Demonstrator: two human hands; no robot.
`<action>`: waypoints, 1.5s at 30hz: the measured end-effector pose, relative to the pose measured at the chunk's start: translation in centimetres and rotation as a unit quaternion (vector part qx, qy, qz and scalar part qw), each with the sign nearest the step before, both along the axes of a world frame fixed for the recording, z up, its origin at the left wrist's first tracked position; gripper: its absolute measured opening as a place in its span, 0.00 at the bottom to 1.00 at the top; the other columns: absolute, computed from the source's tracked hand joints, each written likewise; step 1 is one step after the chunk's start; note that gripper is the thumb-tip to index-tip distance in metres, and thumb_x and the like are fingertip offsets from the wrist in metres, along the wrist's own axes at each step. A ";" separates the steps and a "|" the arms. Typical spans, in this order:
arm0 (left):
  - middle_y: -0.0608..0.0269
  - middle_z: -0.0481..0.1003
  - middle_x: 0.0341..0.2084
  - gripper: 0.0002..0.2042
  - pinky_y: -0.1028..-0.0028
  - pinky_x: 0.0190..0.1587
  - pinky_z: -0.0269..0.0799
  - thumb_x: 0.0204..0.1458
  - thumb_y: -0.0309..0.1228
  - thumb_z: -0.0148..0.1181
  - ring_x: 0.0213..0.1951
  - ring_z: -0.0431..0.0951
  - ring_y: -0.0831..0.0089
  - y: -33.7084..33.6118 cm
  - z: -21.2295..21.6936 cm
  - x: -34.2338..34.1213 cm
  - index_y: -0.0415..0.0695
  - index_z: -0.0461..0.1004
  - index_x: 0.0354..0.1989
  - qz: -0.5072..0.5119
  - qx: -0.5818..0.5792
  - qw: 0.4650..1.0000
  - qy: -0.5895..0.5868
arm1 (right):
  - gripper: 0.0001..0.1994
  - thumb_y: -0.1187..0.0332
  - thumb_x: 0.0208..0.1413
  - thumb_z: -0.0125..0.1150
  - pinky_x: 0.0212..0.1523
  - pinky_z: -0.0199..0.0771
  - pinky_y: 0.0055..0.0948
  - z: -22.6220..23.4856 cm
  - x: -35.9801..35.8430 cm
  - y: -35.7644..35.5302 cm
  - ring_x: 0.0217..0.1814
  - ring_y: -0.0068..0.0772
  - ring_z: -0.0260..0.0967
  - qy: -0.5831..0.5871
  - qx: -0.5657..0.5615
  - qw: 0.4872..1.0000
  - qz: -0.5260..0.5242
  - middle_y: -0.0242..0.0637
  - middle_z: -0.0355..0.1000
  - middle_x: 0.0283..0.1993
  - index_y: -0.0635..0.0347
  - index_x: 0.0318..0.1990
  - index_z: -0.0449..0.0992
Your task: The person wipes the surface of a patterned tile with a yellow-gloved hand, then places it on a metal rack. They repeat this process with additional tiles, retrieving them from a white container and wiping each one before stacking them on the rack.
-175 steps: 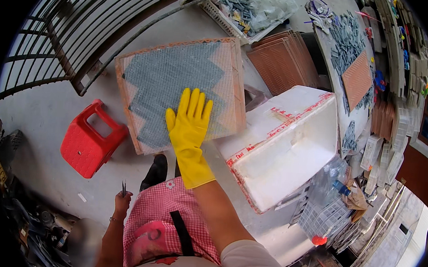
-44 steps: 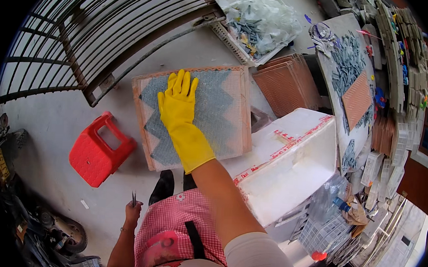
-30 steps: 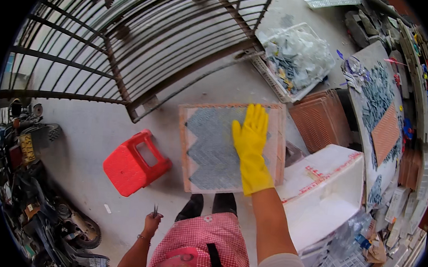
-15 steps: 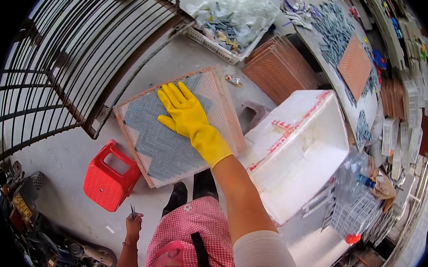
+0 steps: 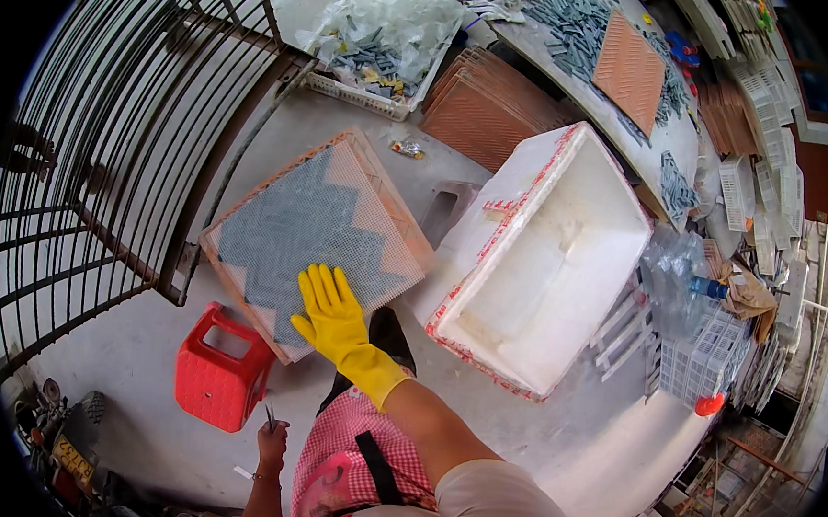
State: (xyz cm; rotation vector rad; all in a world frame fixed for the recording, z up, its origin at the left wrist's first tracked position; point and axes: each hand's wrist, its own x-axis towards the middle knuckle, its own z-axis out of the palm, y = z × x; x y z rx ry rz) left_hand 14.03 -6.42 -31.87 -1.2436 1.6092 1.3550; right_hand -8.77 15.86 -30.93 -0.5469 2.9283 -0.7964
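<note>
My right hand [image 5: 331, 312], in a yellow rubber glove, lies flat with fingers spread on the near corner of a square board [image 5: 244, 218]. The board carries a sheet of small grey-blue mosaic pieces [image 5: 287, 226] in a zigzag pattern under white mesh. My left hand [image 5: 273, 440] is bare, low at my side beside a red plastic stool [image 5: 221, 380], and pinches a thin pointed metal tool [image 5: 268, 416]. A pink checked apron [image 5: 352, 456] covers my front.
A large empty white foam box [image 5: 548, 258] stands right of the board. Behind it are a stack of brown ridged trays [image 5: 486, 115], a white basket of tile scraps [image 5: 381, 40] and a table strewn with grey pieces [image 5: 584, 21]. A black metal gate [image 5: 105, 141] runs along the left.
My gloved right hand has slid across the mesh-covered mosaic from its far part to the near corner. The view has swung about. My left hand stays low with the tool.
</note>
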 end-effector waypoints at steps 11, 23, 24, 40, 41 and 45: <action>0.68 0.66 0.22 0.08 0.85 0.24 0.61 0.52 0.30 0.47 0.23 0.64 0.84 -0.7 0.3 -10.3 0.39 0.68 0.36 0.195 0.080 0.967 0.145 | 0.33 0.58 0.47 0.55 0.63 0.42 0.41 1.0 1.3 4.8 0.62 0.53 0.47 -0.023 0.036 0.978 -0.203 0.53 0.52 0.60 0.68 0.57 0.54; 0.64 0.70 0.25 0.13 0.76 0.26 0.65 0.50 0.32 0.49 0.24 0.69 0.75 1.6 -8.3 -17.0 0.32 0.68 0.35 0.172 -0.079 0.951 0.245 | 0.28 0.61 0.51 0.50 0.62 0.44 0.39 3.0 -1.7 8.0 0.63 0.49 0.47 -0.090 0.070 0.993 -0.015 0.52 0.52 0.60 0.66 0.57 0.55; 0.63 0.70 0.26 0.13 0.75 0.27 0.65 0.50 0.31 0.49 0.26 0.70 0.74 1.4 -9.0 -16.3 0.31 0.68 0.36 0.187 -0.066 0.949 0.244 | 0.29 0.60 0.51 0.50 0.63 0.43 0.39 1.9 -1.9 7.6 0.64 0.49 0.45 -0.089 0.080 0.993 0.003 0.52 0.51 0.61 0.66 0.58 0.54; 0.71 0.66 0.25 0.15 0.80 0.25 0.62 0.53 0.29 0.43 0.25 0.65 0.81 2.9 -6.4 -16.4 0.37 0.68 0.47 0.126 -0.149 0.953 0.232 | 0.30 0.58 0.49 0.52 0.63 0.43 0.38 0.1 -11.1 7.0 0.65 0.48 0.45 -0.022 0.077 0.997 0.018 0.51 0.52 0.61 0.69 0.56 0.58; 0.71 0.66 0.25 0.15 0.80 0.26 0.62 0.53 0.28 0.43 0.25 0.66 0.81 3.2 -5.7 -16.9 0.37 0.68 0.47 0.101 -0.154 0.960 0.212 | 0.29 0.58 0.50 0.52 0.64 0.42 0.37 -0.5 -11.2 7.2 0.65 0.47 0.45 -0.021 0.076 0.997 0.011 0.50 0.51 0.61 0.68 0.56 0.58; 0.70 0.67 0.24 0.14 0.79 0.27 0.64 0.54 0.28 0.44 0.26 0.67 0.80 3.2 -5.0 -17.3 0.36 0.69 0.45 0.102 -0.183 0.958 0.195 | 0.28 0.59 0.50 0.51 0.64 0.42 0.37 -1.1 -11.4 6.2 0.65 0.47 0.45 -0.039 0.038 0.998 -0.009 0.50 0.52 0.61 0.69 0.55 0.59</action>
